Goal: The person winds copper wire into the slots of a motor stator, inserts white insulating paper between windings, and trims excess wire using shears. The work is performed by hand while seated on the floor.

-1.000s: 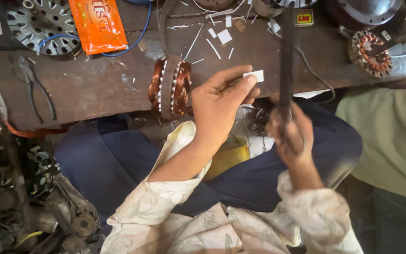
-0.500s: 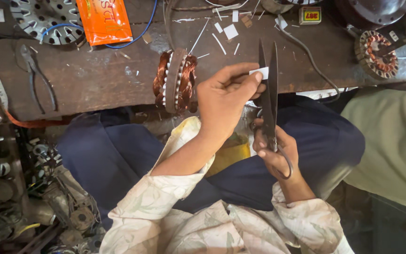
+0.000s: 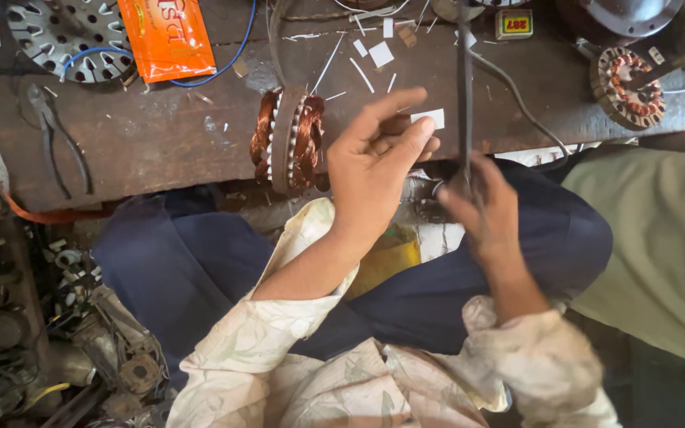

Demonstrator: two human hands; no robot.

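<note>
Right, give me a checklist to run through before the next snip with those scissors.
1. Left hand pinches the small white paper piece: ok.
2. Right hand grips the scissors by the handles: ok.
3. Blades open or closed: cannot tell, blurred.
4. Left fingertips apart from the blades: ok, but close.
5. Copper-wound stator on the wooden bench sits beside the left hand, away from the blades: ok.
6. Cable runs just right of the blades: not ok.
</note>
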